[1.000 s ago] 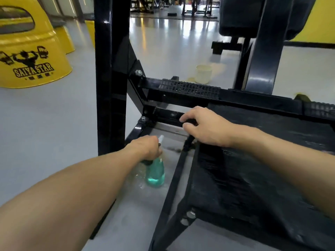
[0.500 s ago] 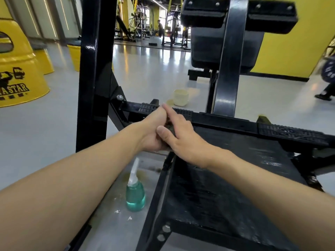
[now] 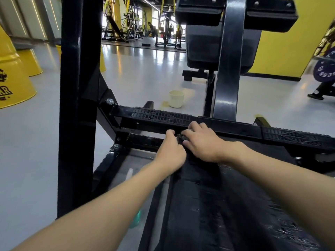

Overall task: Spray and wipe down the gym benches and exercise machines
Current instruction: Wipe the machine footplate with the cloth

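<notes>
My left hand (image 3: 171, 151) and my right hand (image 3: 201, 142) meet at the far edge of the machine's black platform (image 3: 226, 205), just under its crossbar (image 3: 161, 115) with the ribbed tread. Both have fingers curled round a small dark cloth (image 3: 179, 136), mostly hidden between them. The spray bottle stands on the floor left of the platform. My left forearm covers most of it, leaving only its white nozzle (image 3: 129, 173) and green base (image 3: 137, 220) showing.
A thick black upright post (image 3: 78, 87) rises close on the left. Behind the crossbar stands a padded back rest (image 3: 204, 46) on a steel column. A cream bucket (image 3: 176, 98) sits on the grey floor beyond. Yellow cones (image 3: 16, 82) stand left, a weight plate (image 3: 325, 69) right.
My left hand let go of the spray bottle on the floor and rose to join my right hand at the platform edge. Both now pinch the cloth. My view tilted upward.
</notes>
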Demonstrator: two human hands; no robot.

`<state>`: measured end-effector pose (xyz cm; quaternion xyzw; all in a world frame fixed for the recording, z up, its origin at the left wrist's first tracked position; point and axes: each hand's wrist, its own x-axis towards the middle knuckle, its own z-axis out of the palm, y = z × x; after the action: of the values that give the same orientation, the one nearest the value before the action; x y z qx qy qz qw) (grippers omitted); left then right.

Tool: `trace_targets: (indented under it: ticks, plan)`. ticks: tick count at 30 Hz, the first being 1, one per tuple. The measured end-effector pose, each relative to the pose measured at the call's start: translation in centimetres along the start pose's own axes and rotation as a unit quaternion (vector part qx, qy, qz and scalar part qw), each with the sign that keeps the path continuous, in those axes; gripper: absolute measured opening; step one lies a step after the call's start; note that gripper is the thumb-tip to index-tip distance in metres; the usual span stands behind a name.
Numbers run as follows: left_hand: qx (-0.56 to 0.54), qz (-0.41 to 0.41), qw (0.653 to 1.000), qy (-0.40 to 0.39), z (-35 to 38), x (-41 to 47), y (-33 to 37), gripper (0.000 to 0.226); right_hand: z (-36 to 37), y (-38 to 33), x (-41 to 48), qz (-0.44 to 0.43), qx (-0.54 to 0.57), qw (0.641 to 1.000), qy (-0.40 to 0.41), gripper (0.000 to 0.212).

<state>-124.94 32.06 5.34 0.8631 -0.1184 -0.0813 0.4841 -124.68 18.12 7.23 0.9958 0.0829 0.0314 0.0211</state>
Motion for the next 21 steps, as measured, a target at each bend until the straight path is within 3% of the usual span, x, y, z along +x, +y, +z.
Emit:
trace_targets:
  ticks: [3,7,13,18,21]
  plan:
    - [0.007,0.042,0.997,0.061,1.2,-0.1,-0.2,0.039,0.1,0.9,0.5,-0.033,0.027,0.998,0.041,0.03]
    - [0.042,0.071,0.991,0.104,1.5,-0.1,0.0,0.04,0.6,1.0,1.3,-0.006,0.091,0.99,0.105,0.021]
    - [0.067,0.055,0.99,0.113,1.4,-0.7,0.3,0.028,-0.2,1.9,0.0,-0.057,0.151,0.985,0.068,0.014]
    - [0.107,0.052,0.989,0.086,1.1,-1.3,0.9,0.031,-0.2,2.0,0.7,0.007,0.102,0.988,0.116,0.019]
    - [0.135,0.051,0.986,0.077,1.0,-1.5,1.0,0.023,-0.6,1.5,-0.6,-0.053,0.12,0.989,0.065,0.022]
